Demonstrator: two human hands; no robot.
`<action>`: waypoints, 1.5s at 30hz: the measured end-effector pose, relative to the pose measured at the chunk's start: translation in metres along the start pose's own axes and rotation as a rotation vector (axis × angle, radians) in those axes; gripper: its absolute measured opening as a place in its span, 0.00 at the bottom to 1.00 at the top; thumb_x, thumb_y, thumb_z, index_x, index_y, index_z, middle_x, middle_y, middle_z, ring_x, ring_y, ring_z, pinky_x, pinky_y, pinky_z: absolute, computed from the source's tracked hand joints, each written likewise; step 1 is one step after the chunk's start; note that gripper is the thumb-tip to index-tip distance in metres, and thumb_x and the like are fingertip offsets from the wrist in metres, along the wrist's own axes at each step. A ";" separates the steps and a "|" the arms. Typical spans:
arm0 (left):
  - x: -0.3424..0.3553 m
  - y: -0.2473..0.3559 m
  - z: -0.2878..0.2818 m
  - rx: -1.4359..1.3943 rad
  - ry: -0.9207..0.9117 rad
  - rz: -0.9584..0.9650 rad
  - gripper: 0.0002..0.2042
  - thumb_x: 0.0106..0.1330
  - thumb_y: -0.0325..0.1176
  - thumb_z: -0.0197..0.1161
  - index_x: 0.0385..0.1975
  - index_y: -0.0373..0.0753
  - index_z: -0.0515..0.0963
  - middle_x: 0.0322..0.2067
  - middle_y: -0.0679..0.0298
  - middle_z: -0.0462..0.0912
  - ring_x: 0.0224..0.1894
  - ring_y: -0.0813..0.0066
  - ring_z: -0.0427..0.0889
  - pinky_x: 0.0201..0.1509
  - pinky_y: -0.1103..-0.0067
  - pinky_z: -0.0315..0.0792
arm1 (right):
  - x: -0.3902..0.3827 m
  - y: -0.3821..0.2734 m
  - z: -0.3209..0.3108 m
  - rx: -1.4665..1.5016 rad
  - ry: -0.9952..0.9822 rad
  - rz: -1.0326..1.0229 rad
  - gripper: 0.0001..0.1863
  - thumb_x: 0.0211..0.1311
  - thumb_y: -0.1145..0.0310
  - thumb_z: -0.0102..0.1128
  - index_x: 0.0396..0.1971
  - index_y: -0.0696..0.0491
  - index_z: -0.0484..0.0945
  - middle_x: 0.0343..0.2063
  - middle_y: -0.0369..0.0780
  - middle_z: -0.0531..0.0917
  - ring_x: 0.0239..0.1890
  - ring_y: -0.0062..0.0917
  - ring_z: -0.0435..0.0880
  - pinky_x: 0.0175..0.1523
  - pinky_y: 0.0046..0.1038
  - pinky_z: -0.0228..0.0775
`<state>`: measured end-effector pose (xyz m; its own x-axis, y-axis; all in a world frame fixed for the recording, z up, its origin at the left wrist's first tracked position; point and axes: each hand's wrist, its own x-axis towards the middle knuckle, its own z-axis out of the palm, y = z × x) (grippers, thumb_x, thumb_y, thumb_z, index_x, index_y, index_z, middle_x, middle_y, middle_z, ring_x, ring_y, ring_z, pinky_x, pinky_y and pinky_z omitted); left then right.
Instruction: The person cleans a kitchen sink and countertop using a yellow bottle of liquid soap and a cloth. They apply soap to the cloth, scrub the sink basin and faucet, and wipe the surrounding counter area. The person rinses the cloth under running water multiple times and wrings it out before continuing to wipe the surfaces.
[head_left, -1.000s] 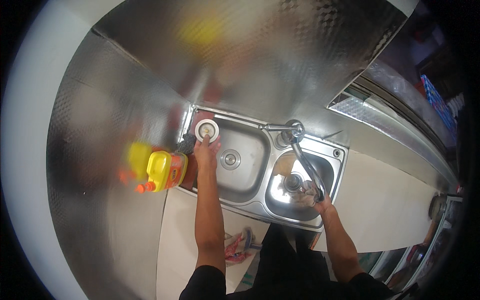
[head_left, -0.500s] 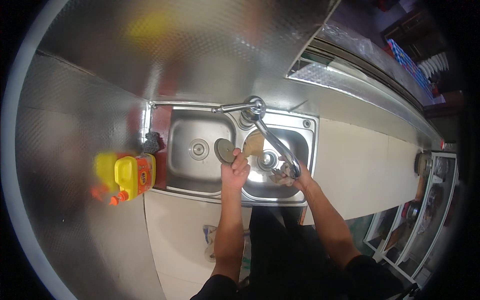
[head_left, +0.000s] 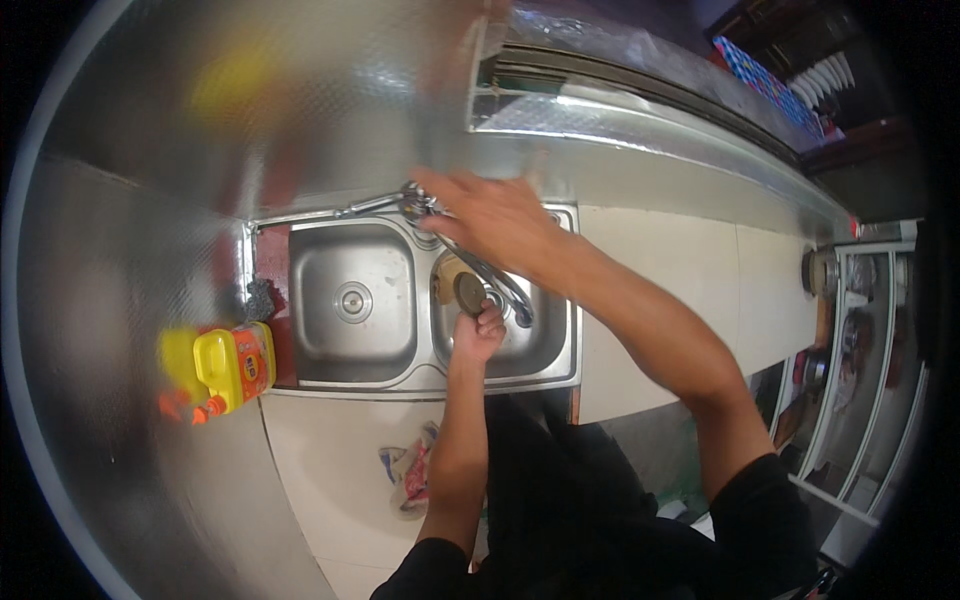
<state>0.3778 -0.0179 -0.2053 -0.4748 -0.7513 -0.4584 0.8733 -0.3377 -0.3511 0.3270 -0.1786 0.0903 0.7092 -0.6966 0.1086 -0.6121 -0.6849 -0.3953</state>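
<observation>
My left hand (head_left: 481, 335) is closed on the edge of a round, flat, olive-brown disc, possibly a lid (head_left: 467, 293), held over the right sink basin (head_left: 540, 350). My right hand (head_left: 495, 218) reaches across above the chrome faucet (head_left: 490, 272), near its base and lever (head_left: 372, 206). Its fingers are stretched out, and nothing shows in them; whether they touch the faucet I cannot tell. Behind the disc, a tan piece (head_left: 446, 278) lies in the right basin, partly covered. No running water is visible from the spout.
Left of my hands is the left basin (head_left: 330, 335) with its drain. A dark scouring pad (head_left: 262, 300) and a yellow detergent jug (head_left: 235, 365) stand beside it. A pale counter (head_left: 660, 300) extends right. A crumpled cloth (head_left: 410, 475) lies on the floor below the sink.
My right hand has left the spout and moved up and left to the faucet base; the greyish thing it held is out of sight. My left hand brought the disc over the right basin.
</observation>
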 end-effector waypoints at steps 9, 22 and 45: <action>0.025 -0.022 -0.022 0.132 0.310 -0.145 0.13 0.72 0.41 0.46 0.26 0.46 0.73 0.13 0.75 0.65 0.12 0.83 0.58 0.19 0.82 0.55 | 0.044 0.004 0.027 -0.235 -0.029 -0.181 0.13 0.66 0.61 0.55 0.33 0.55 0.83 0.33 0.47 0.85 0.32 0.41 0.88 0.35 0.41 0.78; 0.010 -0.048 -0.058 0.044 0.308 -0.270 0.13 0.72 0.39 0.43 0.27 0.44 0.71 0.14 0.76 0.64 0.13 0.84 0.58 0.22 0.83 0.57 | 0.031 0.014 0.043 -0.120 0.115 -0.131 0.14 0.66 0.60 0.55 0.34 0.56 0.82 0.34 0.49 0.85 0.33 0.42 0.88 0.35 0.42 0.79; 0.001 -0.041 -0.035 0.133 0.163 -0.377 0.12 0.72 0.40 0.47 0.29 0.42 0.72 0.14 0.75 0.66 0.11 0.84 0.61 0.21 0.81 0.59 | -0.213 0.123 0.196 0.680 0.096 0.482 0.21 0.64 0.60 0.66 0.52 0.55 0.81 0.38 0.47 0.87 0.41 0.38 0.86 0.49 0.35 0.77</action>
<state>0.3376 0.0151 -0.2201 -0.7650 -0.4656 -0.4450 0.6369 -0.6498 -0.4149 0.1695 -0.0725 -0.1606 0.3720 -0.9164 -0.1480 -0.4744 -0.0506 -0.8788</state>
